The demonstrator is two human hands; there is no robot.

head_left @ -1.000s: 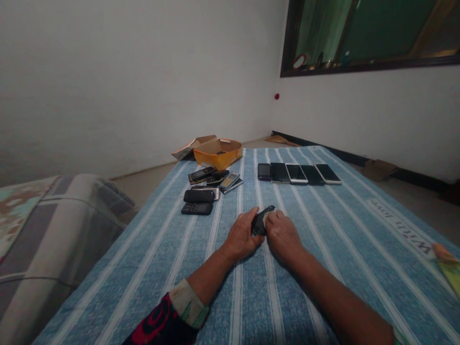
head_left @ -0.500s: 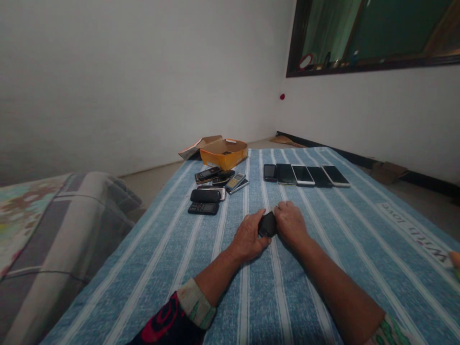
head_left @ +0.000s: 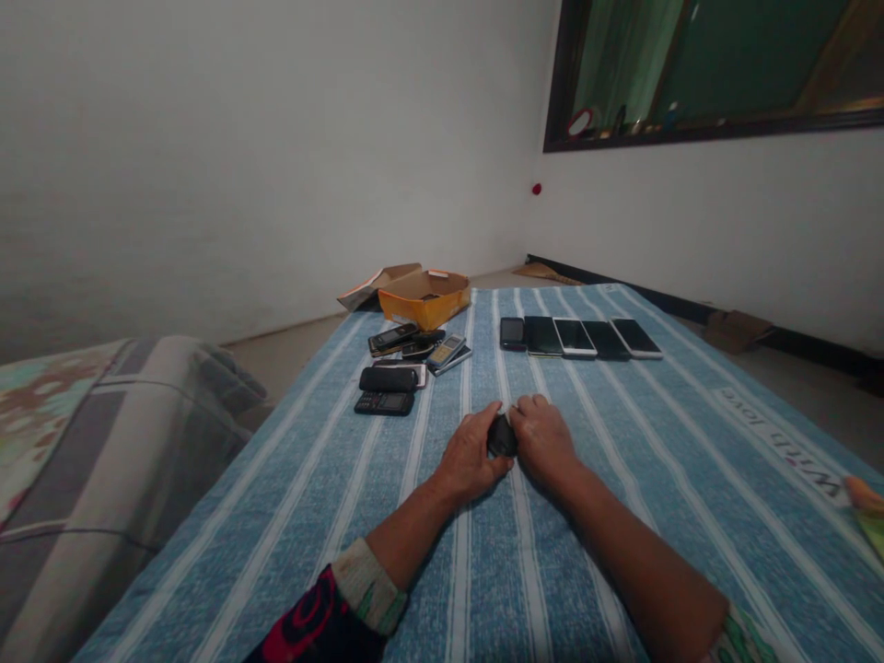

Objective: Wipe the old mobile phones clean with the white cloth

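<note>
Near the middle of the cloth, a small black mobile phone (head_left: 502, 438) is between my two hands, mostly covered by them. My left hand (head_left: 473, 454) grips its left side, thumb at the near end and fingers at the far end. Curled fingers of my right hand (head_left: 544, 436) press against its right side, and the fingertips are partly hidden. Left of my hands lie a black keypad phone (head_left: 384, 403), a black case-like phone (head_left: 388, 378) and a pile of older phones (head_left: 447, 352). Beyond them, several flat phones (head_left: 575, 338) lie in a row at the right.
A blue striped cloth (head_left: 331, 516) covers the surface. At its far end stands an open orange box (head_left: 424, 304) with its lid (head_left: 373, 287) beside it. A draped bed (head_left: 131, 414) is at the left. Another person's fingers (head_left: 862, 494) show at the right edge.
My hands have drawn slightly closer together around the phone, and it looks turned, with less of it showing. The whole view has shifted a little.
</note>
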